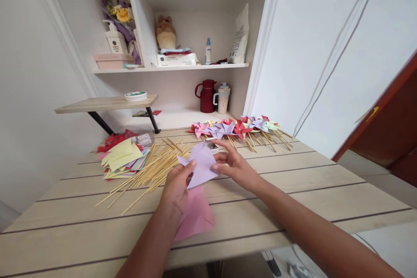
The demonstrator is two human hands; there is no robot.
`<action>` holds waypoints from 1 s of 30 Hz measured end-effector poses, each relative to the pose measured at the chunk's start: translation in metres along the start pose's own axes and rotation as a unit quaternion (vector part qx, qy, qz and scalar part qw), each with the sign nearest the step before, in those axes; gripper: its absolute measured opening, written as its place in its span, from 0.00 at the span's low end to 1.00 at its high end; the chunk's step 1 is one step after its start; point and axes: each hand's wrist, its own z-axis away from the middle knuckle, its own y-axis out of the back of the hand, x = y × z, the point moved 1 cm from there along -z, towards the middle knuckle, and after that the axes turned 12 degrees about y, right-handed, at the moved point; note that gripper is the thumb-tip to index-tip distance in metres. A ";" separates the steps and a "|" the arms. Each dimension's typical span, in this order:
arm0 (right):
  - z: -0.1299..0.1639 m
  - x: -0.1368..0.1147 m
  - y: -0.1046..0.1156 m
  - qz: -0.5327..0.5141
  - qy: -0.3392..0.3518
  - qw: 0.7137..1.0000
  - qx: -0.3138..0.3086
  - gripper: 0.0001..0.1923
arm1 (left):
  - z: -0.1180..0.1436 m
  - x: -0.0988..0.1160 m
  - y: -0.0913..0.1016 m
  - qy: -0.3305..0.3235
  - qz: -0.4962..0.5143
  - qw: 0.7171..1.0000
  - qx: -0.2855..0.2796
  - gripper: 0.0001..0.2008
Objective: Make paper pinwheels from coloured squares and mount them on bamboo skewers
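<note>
A piece of lilac paper [202, 163] with slits cut into it is held up over the table. My left hand [176, 182] pinches its left side between thumb and fingers. At the right edge, the thumb and curled fingers of my right hand [236, 167] grip the same paper, with the index finger stretched out above. Below them, pink paper [197, 217] lies on the table, partly covered by my left wrist. A loose heap of thin wooden sticks [153, 169] is just left of my left hand.
Finished paper pinwheels [228, 129] on sticks lie at the back right. Stacked coloured paper [122, 156] sits at the left, near a small raised shelf [107, 103]. Behind stand a red jug [207, 97] and a cup [223, 99]. The table's front edge is close to my forearms.
</note>
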 end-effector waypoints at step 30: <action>-0.004 -0.005 -0.010 0.106 0.025 0.994 0.006 0.14 | -0.001 -0.007 -0.004 -0.018 -0.021 0.999 -0.046 0.19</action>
